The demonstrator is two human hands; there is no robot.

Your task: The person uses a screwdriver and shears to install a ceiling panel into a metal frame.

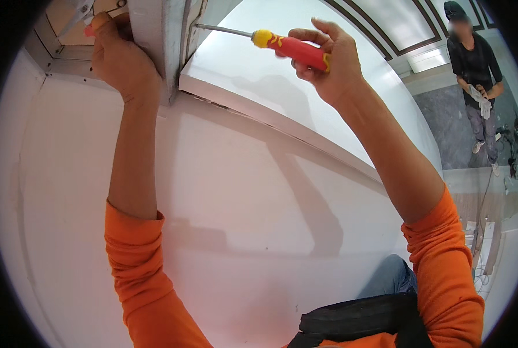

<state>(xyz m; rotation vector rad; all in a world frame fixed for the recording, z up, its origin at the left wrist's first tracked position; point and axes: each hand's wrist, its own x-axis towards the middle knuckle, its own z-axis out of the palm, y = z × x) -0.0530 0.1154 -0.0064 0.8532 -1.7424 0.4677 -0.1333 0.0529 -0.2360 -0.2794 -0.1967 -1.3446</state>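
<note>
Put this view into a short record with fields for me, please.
Left hand: holds metal tool with red part, cropped at top edge
Right hand: holds red-and-yellow screwdriver
Screwdriver tip: at side of pale frame; contact unclear
Sleeves: orange, forearms bare below
Background: person in dark top, holding pale gloves

Indoor work site, apparently a room being fitted out: grey floor with scattered items, person with pale gloves, screwdriver at a pale post.
</note>
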